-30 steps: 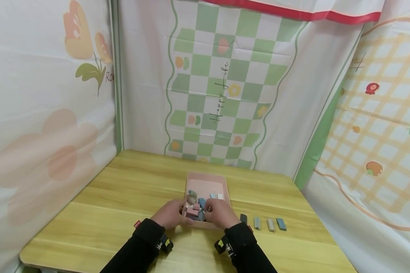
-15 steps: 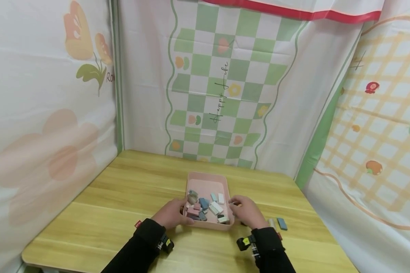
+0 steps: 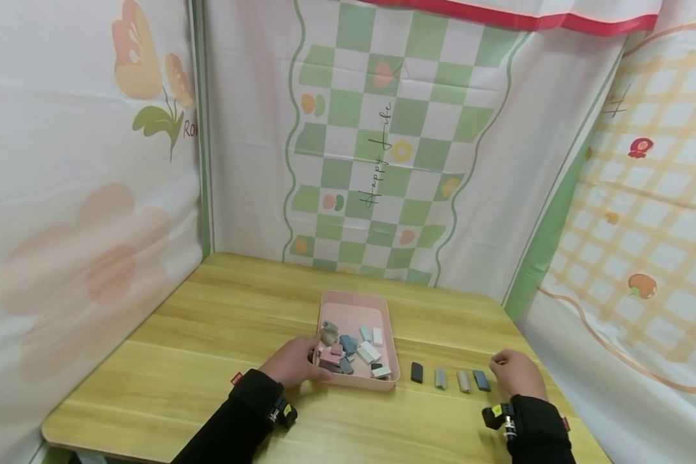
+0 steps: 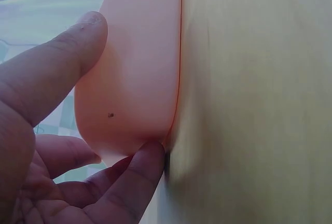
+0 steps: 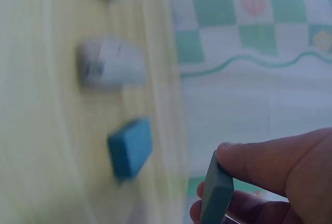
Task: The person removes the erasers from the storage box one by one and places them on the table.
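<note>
My left hand (image 3: 294, 362) grips the near left corner of a pink tray (image 3: 354, 380); in the left wrist view the thumb lies on the tray's wall (image 4: 135, 53) and the fingers curl at its corner. Between the thumb and fingers of my right hand (image 3: 519, 374) is a grey-green block (image 5: 217, 193), plain only in the right wrist view. This hand is above the table, just right of a row of blocks: a dark one (image 3: 417, 372), a grey-green one (image 3: 440, 378), a beige one (image 3: 463, 381) and a blue one (image 3: 481, 380).
Inside the tray lie several loose blocks, among them pink ones (image 3: 330, 356), a blue one (image 3: 348, 343) and white ones (image 3: 368, 352). The wooden table (image 3: 238, 309) meets patterned curtains (image 3: 371, 161) at its back and sides.
My right hand has left the tray and moved right, past the row, with a block pinched in it. The left hand has stayed at the tray's corner.
</note>
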Demonstrator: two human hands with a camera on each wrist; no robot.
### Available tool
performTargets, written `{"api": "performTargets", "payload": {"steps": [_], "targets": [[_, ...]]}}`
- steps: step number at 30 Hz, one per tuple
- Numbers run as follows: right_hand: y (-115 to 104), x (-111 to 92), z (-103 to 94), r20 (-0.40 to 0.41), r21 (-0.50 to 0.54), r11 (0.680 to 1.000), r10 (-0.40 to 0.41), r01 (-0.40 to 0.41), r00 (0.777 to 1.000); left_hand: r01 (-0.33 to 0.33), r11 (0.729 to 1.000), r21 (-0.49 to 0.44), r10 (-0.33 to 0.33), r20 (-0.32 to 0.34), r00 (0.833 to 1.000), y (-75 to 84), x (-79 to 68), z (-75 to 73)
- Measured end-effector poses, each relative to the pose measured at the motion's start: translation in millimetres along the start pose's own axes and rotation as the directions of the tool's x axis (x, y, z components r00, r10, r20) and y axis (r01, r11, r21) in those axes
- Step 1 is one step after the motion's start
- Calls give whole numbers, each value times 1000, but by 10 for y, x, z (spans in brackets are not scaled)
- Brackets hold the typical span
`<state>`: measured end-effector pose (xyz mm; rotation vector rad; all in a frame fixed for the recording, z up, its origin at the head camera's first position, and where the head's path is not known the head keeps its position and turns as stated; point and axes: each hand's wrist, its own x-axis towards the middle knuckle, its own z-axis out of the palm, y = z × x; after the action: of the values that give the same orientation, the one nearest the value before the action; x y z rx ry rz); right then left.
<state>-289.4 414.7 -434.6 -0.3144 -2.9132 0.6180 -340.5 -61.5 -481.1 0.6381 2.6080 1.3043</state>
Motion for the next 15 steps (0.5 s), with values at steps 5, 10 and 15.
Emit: {"api": "performTargets", "payload": {"steps": [5, 10, 15], "targets": [[299, 71, -32, 39, -59, 997, 42, -39, 998, 1, 1000, 7, -1, 2, 1000, -9, 1, -6], [410, 100, 35, 54, -92, 995, 36, -31, 998, 1, 1000, 2, -1, -1, 1000, 13, -1, -20], [424, 98, 87, 57, -122, 993, 13, -6, 998, 4, 1000, 5, -4, 1, 1000, 34, -14, -26]]}}
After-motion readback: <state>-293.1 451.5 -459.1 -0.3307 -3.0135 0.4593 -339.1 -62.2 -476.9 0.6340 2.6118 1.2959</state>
